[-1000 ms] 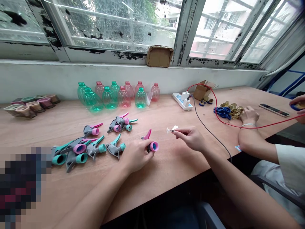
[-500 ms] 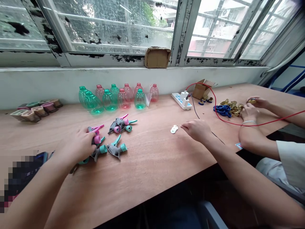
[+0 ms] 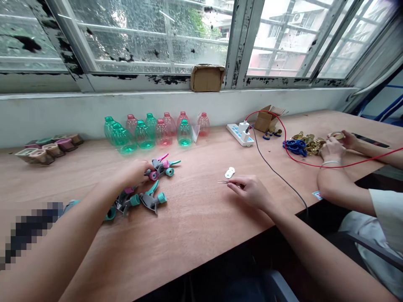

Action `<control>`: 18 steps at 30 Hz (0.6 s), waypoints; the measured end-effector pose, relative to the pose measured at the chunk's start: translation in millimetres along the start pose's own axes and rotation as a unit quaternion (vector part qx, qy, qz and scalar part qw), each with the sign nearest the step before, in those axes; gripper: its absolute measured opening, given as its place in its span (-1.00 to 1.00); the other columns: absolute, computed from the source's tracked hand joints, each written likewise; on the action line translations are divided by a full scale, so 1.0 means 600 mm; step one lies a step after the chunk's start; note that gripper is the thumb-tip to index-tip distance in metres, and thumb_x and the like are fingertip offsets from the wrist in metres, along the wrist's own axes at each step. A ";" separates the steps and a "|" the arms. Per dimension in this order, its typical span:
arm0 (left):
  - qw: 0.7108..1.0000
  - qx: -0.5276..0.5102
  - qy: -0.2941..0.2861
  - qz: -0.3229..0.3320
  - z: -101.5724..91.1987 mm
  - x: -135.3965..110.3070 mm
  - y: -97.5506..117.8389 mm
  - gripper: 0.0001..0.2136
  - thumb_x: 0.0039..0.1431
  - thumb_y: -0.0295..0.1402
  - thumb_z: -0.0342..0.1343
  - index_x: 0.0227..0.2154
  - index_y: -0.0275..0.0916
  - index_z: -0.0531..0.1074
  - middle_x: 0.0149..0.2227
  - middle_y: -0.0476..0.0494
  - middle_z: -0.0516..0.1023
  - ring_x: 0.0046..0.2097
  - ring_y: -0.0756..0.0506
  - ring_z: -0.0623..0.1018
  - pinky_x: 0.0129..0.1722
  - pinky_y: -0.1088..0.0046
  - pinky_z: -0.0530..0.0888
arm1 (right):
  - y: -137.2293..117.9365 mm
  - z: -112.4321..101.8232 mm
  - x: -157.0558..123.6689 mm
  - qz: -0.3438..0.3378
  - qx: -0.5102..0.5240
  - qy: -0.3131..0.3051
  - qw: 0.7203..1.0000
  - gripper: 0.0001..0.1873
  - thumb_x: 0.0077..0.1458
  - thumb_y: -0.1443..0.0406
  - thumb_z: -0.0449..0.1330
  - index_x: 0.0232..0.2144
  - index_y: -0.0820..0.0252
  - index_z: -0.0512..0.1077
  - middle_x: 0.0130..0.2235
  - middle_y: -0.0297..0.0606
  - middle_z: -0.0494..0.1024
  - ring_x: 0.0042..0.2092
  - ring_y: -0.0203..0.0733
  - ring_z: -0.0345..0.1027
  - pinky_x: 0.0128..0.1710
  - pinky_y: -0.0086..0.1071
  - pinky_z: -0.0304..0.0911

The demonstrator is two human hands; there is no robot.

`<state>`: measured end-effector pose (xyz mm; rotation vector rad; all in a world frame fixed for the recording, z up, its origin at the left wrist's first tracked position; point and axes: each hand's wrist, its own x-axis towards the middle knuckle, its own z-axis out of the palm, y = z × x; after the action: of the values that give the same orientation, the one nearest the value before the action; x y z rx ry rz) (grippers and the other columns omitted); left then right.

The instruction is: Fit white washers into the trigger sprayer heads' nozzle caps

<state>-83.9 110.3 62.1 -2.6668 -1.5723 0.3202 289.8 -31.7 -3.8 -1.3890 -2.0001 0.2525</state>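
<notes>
My left hand (image 3: 138,173) is closed at the far cluster of grey trigger sprayer heads, its fingertips on the one with a pink collar (image 3: 153,175). Beside it lies a grey sprayer head with a teal collar (image 3: 170,172). Nearer me is another with a teal trigger (image 3: 151,199), and more sprayer heads (image 3: 124,202) lie partly under my left forearm. My right hand (image 3: 248,191) pinches a pair of thin metal tweezers (image 3: 223,182), tips pointing left above the table. Just beyond the tweezers lie a few small white discs (image 3: 229,172).
Green and pink clear bottles (image 3: 145,135) stand along the wall. Small tubs (image 3: 50,149) sit at the left. A power strip (image 3: 241,135) feeds a red cable (image 3: 285,130) and a dark cable. At the right, a co-worker's hands (image 3: 333,147) handle a gold part by blue and gold pieces (image 3: 310,144).
My left hand has moved right and away from me, from the nearer sprayer heads to the farther cluster. My right hand has come lower and left, bringing the tweezers into clear view.
</notes>
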 end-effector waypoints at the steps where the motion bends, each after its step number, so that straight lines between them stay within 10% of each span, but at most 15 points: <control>1: 1.000 0.001 -0.001 -0.006 -0.006 -0.009 -0.001 -0.75 -0.04 -0.35 0.04 -0.31 -0.18 0.56 -0.28 -0.20 0.56 -0.26 -0.22 0.49 -0.38 0.41 0.29 | 0.000 -0.002 -0.004 0.001 0.014 -0.001 1.000 -0.76 0.20 0.22 0.12 -0.29 0.14 0.58 -0.39 -0.28 0.59 -0.44 -0.28 0.36 -0.43 -0.41 0.17; 9: 0.993 -0.110 0.052 -0.009 -0.074 -0.090 0.043 -0.73 0.06 -0.11 0.09 -0.30 -0.15 0.54 -0.43 -0.05 0.53 -0.44 -0.07 0.41 -0.45 0.46 0.21 | -0.026 -0.025 -0.014 0.010 0.082 -0.017 0.996 -0.74 0.20 0.20 0.13 -0.24 0.19 0.58 -0.45 -0.28 0.55 -0.48 -0.31 0.30 -0.48 -0.43 0.12; 18: 0.983 -0.146 0.112 -0.020 -0.055 -0.076 0.120 -0.87 0.00 -0.27 0.09 -0.45 -0.13 0.51 -0.43 0.00 0.53 -0.38 -0.09 0.47 -0.48 0.48 0.23 | -0.065 0.006 0.026 -0.054 0.089 -0.032 0.994 -0.73 0.22 0.22 0.11 -0.29 0.23 0.58 -0.52 -0.31 0.50 -0.51 -0.36 0.21 -0.46 -0.45 0.06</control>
<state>-36.8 37.9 92.7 -2.7476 -1.7128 -0.2232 255.3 -33.1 20.0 -1.1702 -2.0438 0.4205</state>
